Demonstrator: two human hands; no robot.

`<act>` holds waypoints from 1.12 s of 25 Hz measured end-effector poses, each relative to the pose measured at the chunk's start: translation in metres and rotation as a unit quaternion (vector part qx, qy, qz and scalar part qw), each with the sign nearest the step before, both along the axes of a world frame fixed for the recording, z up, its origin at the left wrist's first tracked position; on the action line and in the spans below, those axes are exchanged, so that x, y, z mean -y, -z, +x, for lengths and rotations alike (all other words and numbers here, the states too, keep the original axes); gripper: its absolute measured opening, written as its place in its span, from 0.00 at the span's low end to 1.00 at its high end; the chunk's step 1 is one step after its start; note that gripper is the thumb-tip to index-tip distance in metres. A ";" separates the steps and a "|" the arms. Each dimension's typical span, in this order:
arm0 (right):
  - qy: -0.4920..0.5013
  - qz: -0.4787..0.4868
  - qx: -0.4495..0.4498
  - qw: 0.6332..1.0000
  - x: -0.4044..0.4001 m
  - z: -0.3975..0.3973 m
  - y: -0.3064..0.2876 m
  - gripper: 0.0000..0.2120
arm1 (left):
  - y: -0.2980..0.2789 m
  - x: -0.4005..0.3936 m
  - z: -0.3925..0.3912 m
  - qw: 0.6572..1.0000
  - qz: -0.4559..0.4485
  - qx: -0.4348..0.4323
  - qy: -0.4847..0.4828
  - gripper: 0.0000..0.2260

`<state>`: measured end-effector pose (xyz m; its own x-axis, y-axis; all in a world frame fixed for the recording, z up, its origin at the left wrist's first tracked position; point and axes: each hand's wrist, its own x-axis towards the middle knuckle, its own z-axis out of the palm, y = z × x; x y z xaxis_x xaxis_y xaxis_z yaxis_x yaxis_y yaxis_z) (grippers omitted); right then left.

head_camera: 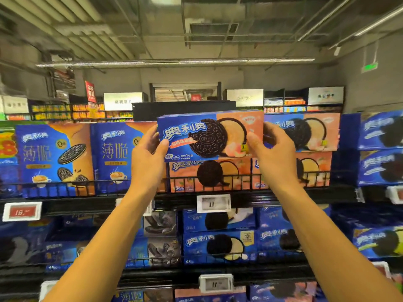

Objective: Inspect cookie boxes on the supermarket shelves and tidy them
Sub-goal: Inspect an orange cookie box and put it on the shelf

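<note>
I hold a blue and peach cookie box (209, 136) up in front of the top shelf, its printed face toward me. My left hand (150, 155) grips its left end, thumb on the front. My right hand (274, 149) grips its right end the same way. Behind and under it lies another peach box (209, 175) of the same kind, behind the wire rail (218, 182). To the right sits a stack of two more peach boxes (305, 131).
Two tall blue and orange cookie boxes (54, 158) stand upright at the left of the top shelf. Blue boxes (381, 149) fill the right. The shelf below holds more blue boxes (218, 245). Price tags (213, 203) hang on the shelf edges.
</note>
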<state>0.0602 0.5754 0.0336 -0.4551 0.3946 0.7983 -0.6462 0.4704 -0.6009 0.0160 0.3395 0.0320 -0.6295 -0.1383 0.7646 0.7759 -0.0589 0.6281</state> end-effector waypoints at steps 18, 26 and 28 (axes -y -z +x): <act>0.263 0.193 0.018 0.945 -0.013 -0.049 -0.004 0.20 | -0.010 -0.017 -0.049 0.944 -0.160 -0.012 -0.289 0.15; 0.250 0.210 -0.006 0.945 -0.016 -0.056 0.004 0.23 | -0.008 -0.016 -0.052 0.920 -0.215 -0.021 -0.326 0.21; 0.241 0.205 0.004 0.949 -0.016 -0.057 0.004 0.23 | -0.008 -0.016 -0.054 0.919 -0.222 -0.017 -0.325 0.24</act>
